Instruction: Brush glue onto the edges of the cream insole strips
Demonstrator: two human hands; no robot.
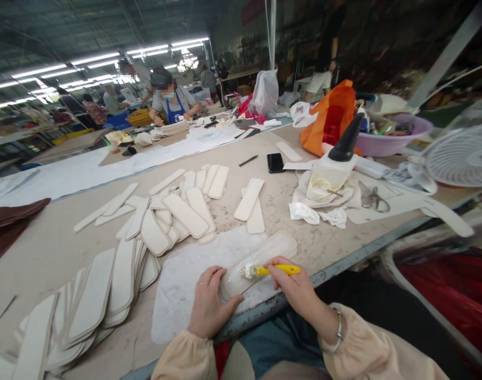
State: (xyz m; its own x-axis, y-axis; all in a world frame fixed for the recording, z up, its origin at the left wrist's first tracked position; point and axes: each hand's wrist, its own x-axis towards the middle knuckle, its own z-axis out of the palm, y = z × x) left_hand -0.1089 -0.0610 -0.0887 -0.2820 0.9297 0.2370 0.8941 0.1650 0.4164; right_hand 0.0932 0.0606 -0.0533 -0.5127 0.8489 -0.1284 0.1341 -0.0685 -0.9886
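A long, round-ended pale panel (270,252) lies on a white sheet (175,287) at the table's near edge. Its surface has a wet, glossy look. My right hand (291,282) grips a yellow-handled brush (260,271), whose bristles, caked with white paste, touch the panel. At the panel's left end rests my left hand (209,300), thumb and fingers apart along its edge. Beyond the sheet, two similar pale strips (250,199) lie crossed. Many more form an overlapping heap (122,274) to the left.
Paste coats the mouth of a cut-open white bottle (331,174) at right. Near it are scissors (374,200), crumpled tissue (304,213), a black phone (275,163), an orange bag (331,119), a purple basin (395,140) and a white fan (462,155). A co-worker (171,100) sits across the table.
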